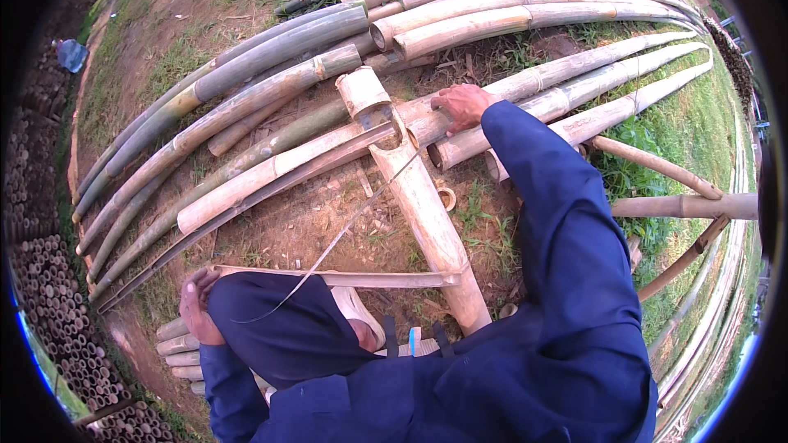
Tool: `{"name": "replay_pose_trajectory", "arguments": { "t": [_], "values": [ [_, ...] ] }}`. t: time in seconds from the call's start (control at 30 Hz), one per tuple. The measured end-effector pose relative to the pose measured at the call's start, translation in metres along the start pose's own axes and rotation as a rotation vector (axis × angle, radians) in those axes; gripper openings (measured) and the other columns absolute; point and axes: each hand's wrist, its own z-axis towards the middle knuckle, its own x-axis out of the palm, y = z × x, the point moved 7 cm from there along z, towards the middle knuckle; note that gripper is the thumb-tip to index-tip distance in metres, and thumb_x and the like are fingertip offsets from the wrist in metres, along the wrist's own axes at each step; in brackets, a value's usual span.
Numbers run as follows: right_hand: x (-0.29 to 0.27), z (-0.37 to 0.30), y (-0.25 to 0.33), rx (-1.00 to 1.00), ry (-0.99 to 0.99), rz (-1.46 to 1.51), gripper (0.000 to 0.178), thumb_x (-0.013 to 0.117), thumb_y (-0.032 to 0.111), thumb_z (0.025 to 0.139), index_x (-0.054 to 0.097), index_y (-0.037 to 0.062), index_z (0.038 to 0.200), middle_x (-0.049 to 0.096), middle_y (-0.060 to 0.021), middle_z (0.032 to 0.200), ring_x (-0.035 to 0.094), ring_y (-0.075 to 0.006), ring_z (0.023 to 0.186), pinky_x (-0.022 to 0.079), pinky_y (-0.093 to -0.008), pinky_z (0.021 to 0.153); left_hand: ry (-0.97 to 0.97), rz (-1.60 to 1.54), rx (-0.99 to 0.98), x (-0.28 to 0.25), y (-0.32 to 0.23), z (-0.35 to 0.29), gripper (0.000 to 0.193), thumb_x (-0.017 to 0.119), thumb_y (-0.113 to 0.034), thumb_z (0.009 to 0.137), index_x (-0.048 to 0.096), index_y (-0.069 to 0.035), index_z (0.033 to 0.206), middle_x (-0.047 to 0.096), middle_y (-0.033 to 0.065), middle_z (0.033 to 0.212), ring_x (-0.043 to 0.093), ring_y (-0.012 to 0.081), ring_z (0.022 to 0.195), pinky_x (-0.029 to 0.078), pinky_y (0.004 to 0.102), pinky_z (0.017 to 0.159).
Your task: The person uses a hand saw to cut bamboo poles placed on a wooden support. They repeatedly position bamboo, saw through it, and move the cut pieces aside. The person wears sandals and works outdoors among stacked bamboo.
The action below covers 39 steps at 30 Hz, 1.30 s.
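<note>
My right hand [464, 107] lies over a thick pale bamboo pole [525, 80], its fingers curled round the top. Just left of it stands a notched bamboo post [427, 226], cut open near its top, and the pole meets it there. A dark split bamboo length [246, 201] runs from that notch toward the lower left. Beside my bent left knee, my left hand [197, 303] has its fingers closed at the near end of a split bamboo strip [328, 277]. The strip's other end touches the post. A thin bamboo sliver [357, 215] curves from the notch down over my knee.
Several bamboo poles [279, 53] lie on the ground beyond and to the left. More poles [542, 16] stretch away at the far right. A small bamboo ring [446, 198] sits by the post. Crossed bamboo supports [685, 207] stand right. Stacked bamboo ends [61, 316] fill the left edge.
</note>
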Motion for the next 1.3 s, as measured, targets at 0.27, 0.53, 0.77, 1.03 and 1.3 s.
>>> {"name": "replay_pose_trajectory", "arguments": {
  "t": [0.27, 0.53, 0.77, 1.03, 1.3],
  "values": [
    [0.014, 0.013, 0.006, 0.047, 0.124, 0.111, 0.096, 0.09, 0.057, 0.06, 0.059, 0.0073, 0.137, 0.069, -0.0196, 0.124, 0.064, -0.0365, 0.12, 0.05, -0.0464, 0.101, 0.006, -0.099, -0.018, -0.013, 0.016, 0.002, 0.053, 0.039, -0.039, 0.109, 0.058, 0.007, 0.127, 0.069, 0.0215, 0.112, 0.068, 0.0247, 0.103, 0.054, 0.0358, 0.093],
    [-0.004, -0.034, 0.036, -0.181, -0.063, 0.005, 0.077, 0.082, 0.059, 0.075, 0.058, 0.0038, 0.123, 0.069, -0.0202, 0.108, 0.066, -0.0403, 0.109, 0.053, -0.0494, 0.092, -0.015, -0.145, -0.055, -0.04, 0.03, 0.001, 0.053, 0.039, -0.042, 0.109, 0.056, 0.004, 0.13, 0.068, 0.0205, 0.113, 0.068, 0.0256, 0.102, 0.053, 0.0377, 0.093],
    [-0.018, -0.074, 0.046, -0.282, -0.251, -0.105, 0.073, 0.072, 0.07, 0.079, 0.056, 0.0048, 0.109, 0.063, -0.0155, 0.098, 0.062, -0.0353, 0.097, 0.047, -0.0457, 0.089, -0.033, -0.403, -0.085, -0.066, 0.056, -0.005, 0.057, 0.04, -0.047, 0.108, 0.05, -0.001, 0.141, 0.066, 0.0183, 0.116, 0.065, 0.0275, 0.107, 0.053, 0.0423, 0.097],
    [-0.059, -0.055, 0.133, -0.364, -0.313, -0.123, 0.075, 0.072, 0.072, 0.078, 0.056, 0.0022, 0.101, 0.067, -0.0172, 0.09, 0.067, -0.0376, 0.088, 0.054, -0.0482, 0.078, -0.046, -0.621, -0.163, -0.118, 0.11, -0.011, 0.056, 0.039, -0.046, 0.109, 0.046, -0.004, 0.145, 0.062, 0.0199, 0.126, 0.062, 0.0318, 0.119, 0.051, 0.0477, 0.104],
    [-0.09, 0.02, 0.244, -0.422, -0.305, 0.022, 0.081, 0.065, 0.078, 0.08, 0.06, -0.0018, 0.092, 0.067, -0.0207, 0.072, 0.07, -0.0413, 0.074, 0.055, -0.0499, 0.067, -0.588, -0.306, -0.3, -0.172, 0.119, -0.111, 0.051, 0.039, -0.039, 0.109, 0.05, -0.003, 0.144, 0.061, 0.0159, 0.121, 0.061, 0.0212, 0.104, 0.05, 0.0361, 0.092]
  ]
}}
